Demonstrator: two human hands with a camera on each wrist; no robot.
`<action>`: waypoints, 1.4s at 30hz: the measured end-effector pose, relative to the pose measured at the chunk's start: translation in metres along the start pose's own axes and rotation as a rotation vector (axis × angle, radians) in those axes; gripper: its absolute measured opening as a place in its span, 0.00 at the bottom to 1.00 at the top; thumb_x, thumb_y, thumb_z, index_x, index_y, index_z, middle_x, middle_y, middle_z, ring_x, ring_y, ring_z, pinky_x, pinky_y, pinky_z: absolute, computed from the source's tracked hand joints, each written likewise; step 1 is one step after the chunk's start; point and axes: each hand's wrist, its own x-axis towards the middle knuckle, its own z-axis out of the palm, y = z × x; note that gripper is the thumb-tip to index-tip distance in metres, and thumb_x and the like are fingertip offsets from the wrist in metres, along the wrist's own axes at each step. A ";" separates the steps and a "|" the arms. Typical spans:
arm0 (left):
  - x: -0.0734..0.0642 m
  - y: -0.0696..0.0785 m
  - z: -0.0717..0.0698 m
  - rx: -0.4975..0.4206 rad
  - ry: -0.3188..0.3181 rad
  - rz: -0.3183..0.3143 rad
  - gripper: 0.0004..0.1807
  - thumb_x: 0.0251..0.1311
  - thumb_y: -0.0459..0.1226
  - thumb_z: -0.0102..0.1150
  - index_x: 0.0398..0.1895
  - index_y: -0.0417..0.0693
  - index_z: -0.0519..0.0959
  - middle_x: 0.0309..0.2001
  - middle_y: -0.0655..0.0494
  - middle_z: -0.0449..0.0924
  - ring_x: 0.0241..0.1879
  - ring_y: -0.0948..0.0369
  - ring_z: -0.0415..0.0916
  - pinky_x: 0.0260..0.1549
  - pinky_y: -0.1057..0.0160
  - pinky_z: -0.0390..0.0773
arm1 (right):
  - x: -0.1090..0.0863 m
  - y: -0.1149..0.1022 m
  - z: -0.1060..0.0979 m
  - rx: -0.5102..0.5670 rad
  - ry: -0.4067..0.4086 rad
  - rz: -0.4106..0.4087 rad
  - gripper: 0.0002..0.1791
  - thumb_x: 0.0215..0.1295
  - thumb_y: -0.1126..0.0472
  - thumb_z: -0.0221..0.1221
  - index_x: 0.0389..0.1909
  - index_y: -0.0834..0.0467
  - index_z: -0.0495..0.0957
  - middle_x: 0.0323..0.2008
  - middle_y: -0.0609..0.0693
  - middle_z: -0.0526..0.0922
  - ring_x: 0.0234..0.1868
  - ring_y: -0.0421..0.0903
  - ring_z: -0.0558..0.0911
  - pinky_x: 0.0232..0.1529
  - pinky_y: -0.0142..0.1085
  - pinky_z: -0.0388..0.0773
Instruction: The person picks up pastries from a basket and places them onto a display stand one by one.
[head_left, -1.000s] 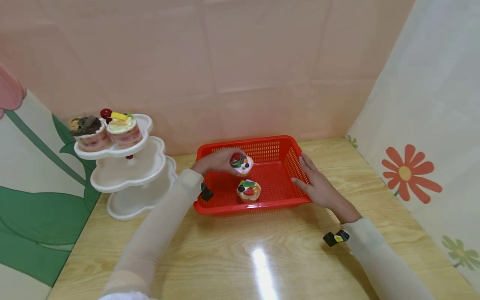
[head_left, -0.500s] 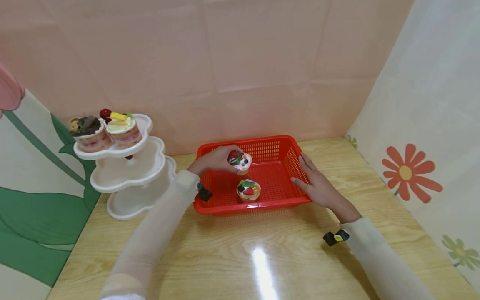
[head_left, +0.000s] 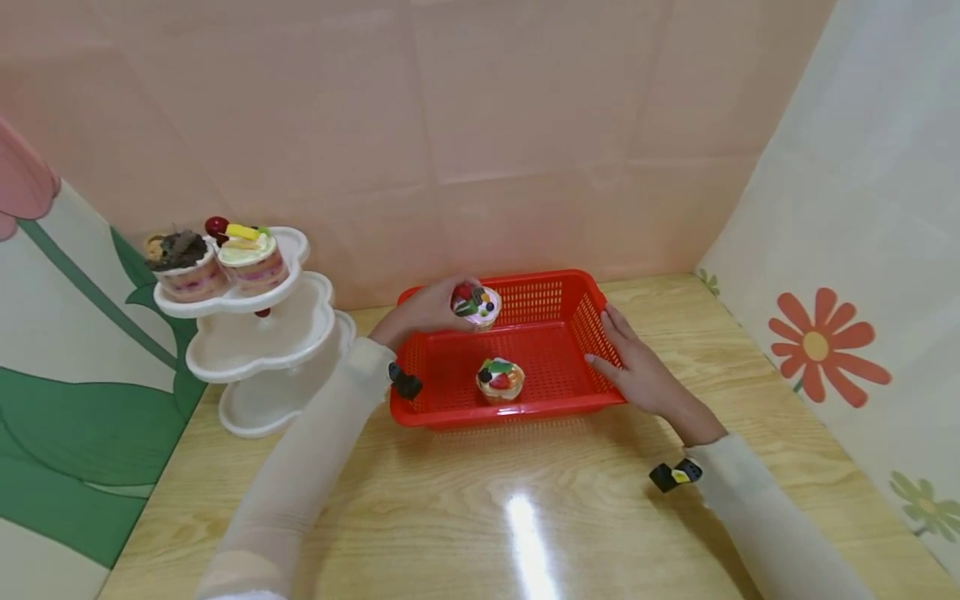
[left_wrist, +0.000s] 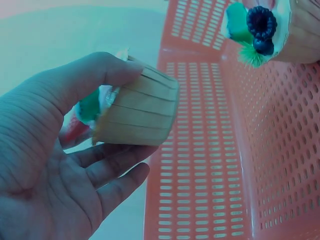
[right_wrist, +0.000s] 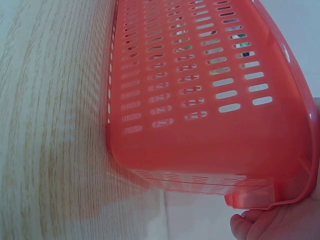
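My left hand [head_left: 429,310] pinches a fruit-topped cupcake [head_left: 477,308] between thumb and fingers, over the back left of a red plastic basket [head_left: 540,354]. In the left wrist view the held cupcake [left_wrist: 142,105] is tilted on its side, its pleated brown cup facing the camera. A second fruit-topped cupcake [head_left: 500,381] stands in the basket near the front wall. My right hand [head_left: 637,371] grips the basket's right rim, thumb on the inner side. In the right wrist view fingers [right_wrist: 242,226] curl at the rim by the corner.
A white three-tier stand [head_left: 262,333] is left of the basket. Its top tier holds a chocolate-topped dessert cup [head_left: 187,271] and a fruit-topped dessert cup [head_left: 251,262]. A pink wall [head_left: 517,142] rises close behind the basket on the wooden table [head_left: 420,508].
My left hand has lifted the cupcake up and slightly back from the basket's middle. My right hand stays at the right rim.
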 end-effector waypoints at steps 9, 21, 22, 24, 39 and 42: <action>-0.012 0.005 0.002 -0.026 0.034 0.010 0.36 0.53 0.39 0.77 0.64 0.47 0.70 0.57 0.50 0.76 0.52 0.54 0.75 0.52 0.57 0.81 | -0.001 0.001 0.002 0.001 -0.002 -0.004 0.45 0.77 0.49 0.54 0.79 0.67 0.42 0.81 0.61 0.36 0.79 0.66 0.46 0.69 0.67 0.56; -0.036 0.015 0.005 -0.129 0.206 -0.071 0.38 0.51 0.45 0.78 0.64 0.51 0.69 0.55 0.51 0.76 0.52 0.53 0.76 0.51 0.54 0.82 | 0.000 0.003 0.001 0.000 0.005 -0.006 0.45 0.76 0.50 0.55 0.79 0.65 0.41 0.81 0.60 0.36 0.79 0.65 0.46 0.70 0.67 0.54; -0.038 0.015 0.005 -0.132 0.226 -0.081 0.39 0.51 0.46 0.78 0.65 0.51 0.69 0.55 0.51 0.76 0.52 0.53 0.76 0.51 0.54 0.82 | 0.000 0.003 0.001 0.000 0.005 -0.008 0.45 0.76 0.50 0.55 0.79 0.65 0.41 0.81 0.60 0.36 0.79 0.65 0.46 0.69 0.67 0.55; -0.043 0.014 0.003 -0.131 0.260 -0.098 0.39 0.52 0.47 0.77 0.65 0.52 0.68 0.55 0.52 0.76 0.51 0.53 0.76 0.50 0.54 0.82 | 0.000 0.002 0.001 0.001 0.004 -0.009 0.45 0.76 0.49 0.55 0.79 0.66 0.41 0.81 0.60 0.36 0.79 0.65 0.46 0.69 0.67 0.55; -0.077 0.009 -0.011 -0.141 0.374 -0.121 0.41 0.51 0.44 0.78 0.66 0.47 0.68 0.57 0.46 0.76 0.52 0.49 0.77 0.53 0.50 0.81 | 0.000 0.003 0.001 0.012 0.006 -0.018 0.46 0.76 0.47 0.54 0.80 0.65 0.41 0.81 0.60 0.36 0.79 0.65 0.46 0.69 0.67 0.54; -0.084 0.006 -0.013 -0.156 0.393 -0.124 0.40 0.51 0.44 0.79 0.65 0.49 0.68 0.55 0.47 0.77 0.49 0.50 0.78 0.50 0.52 0.81 | 0.000 0.004 0.001 0.008 0.007 -0.022 0.46 0.76 0.47 0.54 0.79 0.65 0.41 0.81 0.60 0.36 0.79 0.65 0.46 0.70 0.67 0.54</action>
